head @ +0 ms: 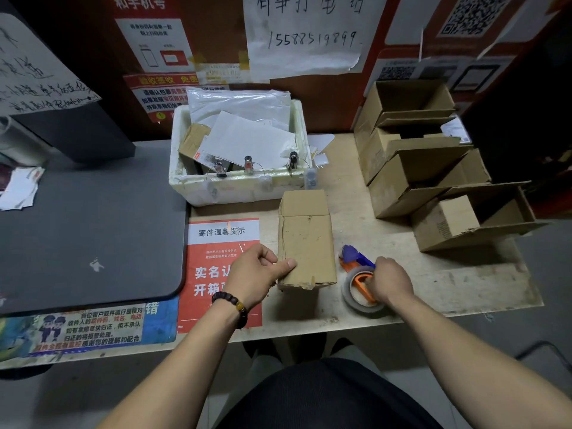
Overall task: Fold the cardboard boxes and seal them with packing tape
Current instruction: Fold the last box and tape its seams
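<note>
While the fingers (286, 264) of the left hand (253, 274) press closed against the near left corner of a folded cardboard box (306, 243), the right hand (390, 281) is clamped on the orange handle of a packing tape dispenser (360, 280) resting on the tabletop (433, 267); the box lies just left of the dispenser, its long axis running away from the person, nearer flap edge facing them, open boxes (433, 168) stacked far right

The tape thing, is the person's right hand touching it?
Touching. The head view shows the right hand wrapped around the orange handle of the tape dispenser, which rests on the table beside the closed cardboard box.
</note>
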